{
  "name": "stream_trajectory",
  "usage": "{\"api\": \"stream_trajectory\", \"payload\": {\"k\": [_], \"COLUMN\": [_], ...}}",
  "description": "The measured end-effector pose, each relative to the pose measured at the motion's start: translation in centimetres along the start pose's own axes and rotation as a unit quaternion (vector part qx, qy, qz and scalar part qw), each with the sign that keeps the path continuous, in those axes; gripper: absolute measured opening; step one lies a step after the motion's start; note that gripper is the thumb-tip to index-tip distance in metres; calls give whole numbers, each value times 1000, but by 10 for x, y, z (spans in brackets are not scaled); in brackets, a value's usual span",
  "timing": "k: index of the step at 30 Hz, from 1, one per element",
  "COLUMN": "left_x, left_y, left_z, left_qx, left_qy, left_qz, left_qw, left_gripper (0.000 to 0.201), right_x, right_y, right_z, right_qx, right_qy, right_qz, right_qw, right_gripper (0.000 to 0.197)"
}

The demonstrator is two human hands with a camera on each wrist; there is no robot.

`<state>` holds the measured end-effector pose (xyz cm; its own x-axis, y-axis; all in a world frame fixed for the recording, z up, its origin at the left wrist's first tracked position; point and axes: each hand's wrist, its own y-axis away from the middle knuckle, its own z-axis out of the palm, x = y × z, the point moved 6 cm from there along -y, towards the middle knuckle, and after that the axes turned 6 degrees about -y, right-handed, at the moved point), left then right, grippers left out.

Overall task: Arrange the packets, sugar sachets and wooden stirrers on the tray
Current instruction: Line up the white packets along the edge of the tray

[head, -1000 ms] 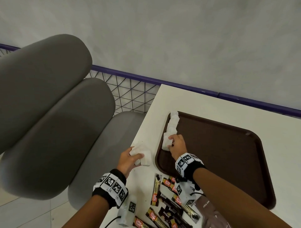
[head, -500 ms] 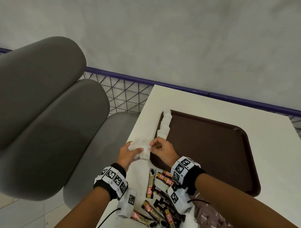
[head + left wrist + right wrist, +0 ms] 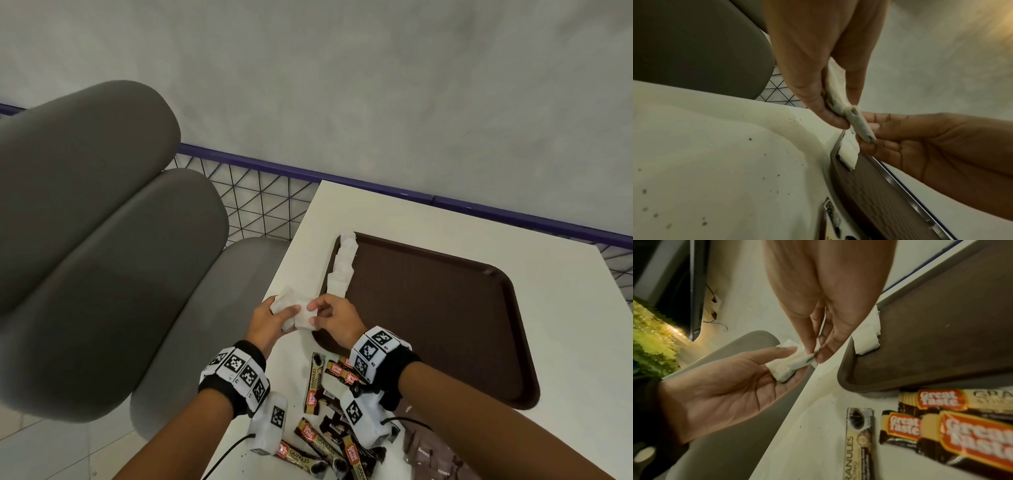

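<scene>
Two hands meet above the left edge of the white desk (image 3: 428,222), just beside the near left corner of the brown tray (image 3: 445,325). The left hand (image 3: 269,323) holds a small bunch of white sugar sachets (image 3: 286,301) between thumb and fingers; how many are in the bunch I cannot tell. The right hand (image 3: 334,318) pinches one sachet (image 3: 305,317) from this bunch with thumb and fingertips. One row of sachets (image 3: 342,270) lies along the left rim inside the tray, overlapping each other; about five can be counted, but the exact number is not clear. On the desk near the front rim of the tray lies a loose heap of coffee packets (image 3: 329,404), brown and gold with an orange label; at least eight show, some are hidden under the wrists. The right wrist view shows four of them (image 3: 941,426) close to the tray corner. One dark brown paper bag (image 3: 435,455) lies at the near right. One grey chair (image 3: 102,257) stands left of the desk.
</scene>
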<state>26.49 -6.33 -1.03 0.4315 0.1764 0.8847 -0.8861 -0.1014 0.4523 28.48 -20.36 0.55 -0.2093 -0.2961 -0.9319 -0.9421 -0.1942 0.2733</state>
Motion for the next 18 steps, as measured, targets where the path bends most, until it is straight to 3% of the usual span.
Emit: {"api": "stream_trajectory", "payload": {"k": [3, 7, 15, 18], "left_x": [-2, -8, -12, -11], "left_y": [0, -4, -8, -9], "left_z": [2, -4, -16, -19], "left_qx": [-18, -20, -5, 3], "left_qy": [33, 44, 35, 32], "left_qz": [-19, -24, -12, -15], "left_qw": [999, 999, 999, 999], "left_gripper": [19, 22, 13, 25], "right_x": [7, 18, 32, 33], "right_y": [-4, -9, -24, -29], "right_z": [-17, -42, -44, -39], "right_qx": [61, 129, 119, 121], "right_qy": [6, 33, 93, 108], "right_qz": [10, 11, -3, -9], "right_qw": [998, 991, 988, 987], "right_gripper": [24, 24, 28, 28]}}
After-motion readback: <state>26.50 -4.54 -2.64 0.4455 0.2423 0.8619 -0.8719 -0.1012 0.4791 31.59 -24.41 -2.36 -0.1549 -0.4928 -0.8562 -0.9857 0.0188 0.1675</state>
